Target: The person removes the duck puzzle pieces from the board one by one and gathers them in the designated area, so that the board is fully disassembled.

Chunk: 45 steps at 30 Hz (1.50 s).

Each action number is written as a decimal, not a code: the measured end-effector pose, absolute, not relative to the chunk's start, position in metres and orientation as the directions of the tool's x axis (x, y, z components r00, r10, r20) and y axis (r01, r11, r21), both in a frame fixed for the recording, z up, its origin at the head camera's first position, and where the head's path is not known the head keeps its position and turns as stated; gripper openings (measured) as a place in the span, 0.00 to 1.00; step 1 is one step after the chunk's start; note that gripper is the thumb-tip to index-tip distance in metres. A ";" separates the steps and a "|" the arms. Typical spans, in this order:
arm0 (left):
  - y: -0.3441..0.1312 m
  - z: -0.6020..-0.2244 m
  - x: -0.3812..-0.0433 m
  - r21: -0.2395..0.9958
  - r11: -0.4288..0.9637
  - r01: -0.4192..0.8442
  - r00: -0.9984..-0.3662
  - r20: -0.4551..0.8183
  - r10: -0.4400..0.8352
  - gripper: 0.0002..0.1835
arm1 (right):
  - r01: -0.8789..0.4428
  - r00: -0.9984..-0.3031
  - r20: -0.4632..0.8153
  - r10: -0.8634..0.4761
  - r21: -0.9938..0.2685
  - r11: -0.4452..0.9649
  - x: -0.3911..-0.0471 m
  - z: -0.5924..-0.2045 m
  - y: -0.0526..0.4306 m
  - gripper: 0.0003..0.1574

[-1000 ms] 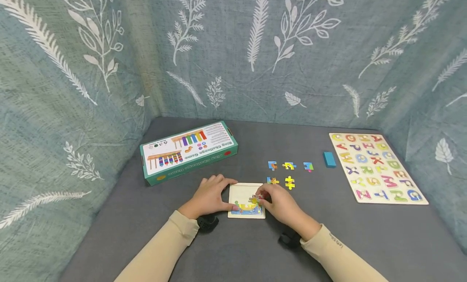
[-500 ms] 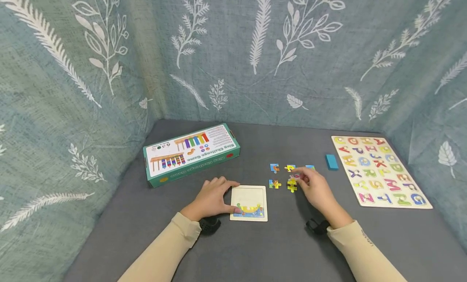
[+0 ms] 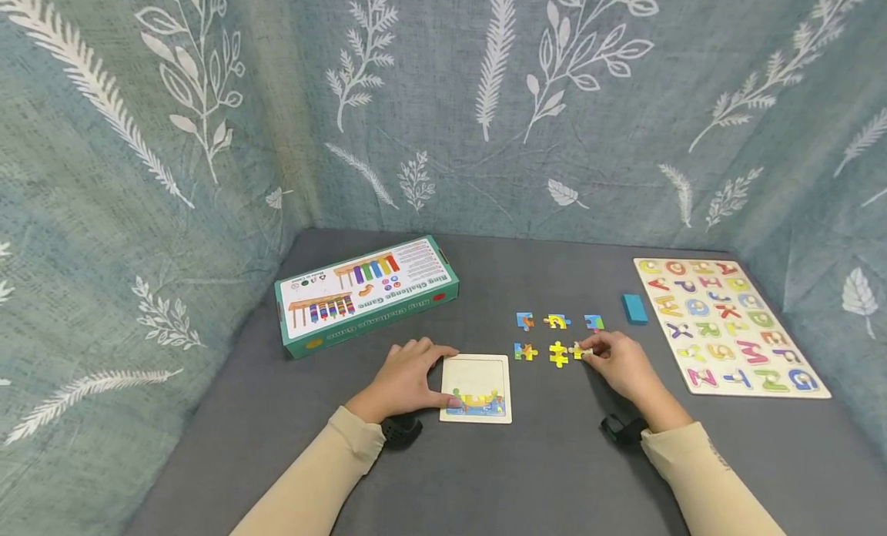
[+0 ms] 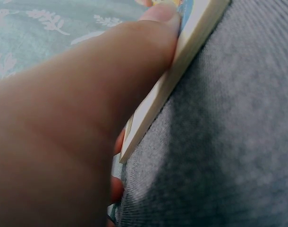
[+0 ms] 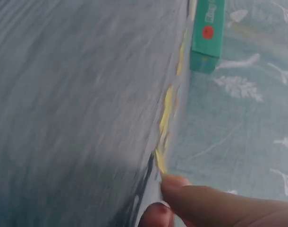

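Note:
In the head view my left hand (image 3: 410, 382) holds the left side of a small square wooden puzzle board (image 3: 475, 374), its thumb lying on the lower left and its index fingertip at the far left corner. Joined pieces with blue and yellow print fill the board's near part; the far part is bare wood. To the right, my right hand (image 3: 624, 366) pinches a jigsaw piece (image 3: 577, 352) between thumb and index finger, at the tabletop. That piece sits close beside a yellow jigsaw piece (image 3: 557, 354). The right wrist view shows the fingertips on it, blurred.
Other loose pieces lie near, among them a blue-orange piece (image 3: 524, 320) and a yellow arched piece (image 3: 557, 321). A teal block (image 3: 634, 309) and a wooden alphabet board (image 3: 731, 328) are at right. A Ring Challenge Game box (image 3: 367, 293) stands back left. Patterned curtains surround the table.
My right hand has left the puzzle board, carrying the jigsaw piece right, past the loose pieces and down beside the yellow one. My left hand stays on the board.

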<state>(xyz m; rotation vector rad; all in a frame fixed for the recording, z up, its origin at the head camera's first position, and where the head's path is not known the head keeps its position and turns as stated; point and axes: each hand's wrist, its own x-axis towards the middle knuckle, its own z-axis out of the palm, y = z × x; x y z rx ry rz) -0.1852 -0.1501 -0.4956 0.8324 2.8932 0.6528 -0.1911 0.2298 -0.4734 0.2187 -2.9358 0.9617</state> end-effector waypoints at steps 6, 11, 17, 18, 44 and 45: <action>-0.151 -0.493 -0.184 0.408 0.765 0.499 -0.851 0.067 0.520 0.45 | -0.110 -0.993 0.029 -0.114 -0.571 0.814 -0.189 -0.474 0.236 0.03; -0.150 -0.492 -0.184 0.414 0.760 0.502 -0.849 0.067 0.524 0.44 | -0.132 -0.991 0.047 -0.126 -0.541 0.830 -0.188 -0.472 0.238 0.04; -0.151 -0.492 -0.182 0.427 0.763 0.485 -0.856 0.056 0.514 0.44 | -0.152 -0.988 0.046 -0.148 -0.479 0.865 -0.186 -0.470 0.235 0.04; -0.152 -0.493 -0.182 0.428 0.763 0.484 -0.857 0.054 0.513 0.44 | -0.151 -0.988 0.050 -0.145 -0.471 0.869 -0.185 -0.470 0.234 0.04; -0.155 -0.492 -0.184 0.430 0.743 0.513 -0.839 0.069 0.539 0.36 | -0.389 -0.838 -0.018 -0.546 -0.681 0.620 -0.153 -0.471 0.071 0.09; -0.155 -0.492 -0.185 0.429 0.739 0.520 -0.835 0.073 0.545 0.33 | -0.375 -0.844 -0.029 -0.535 -0.683 0.627 -0.153 -0.472 0.070 0.09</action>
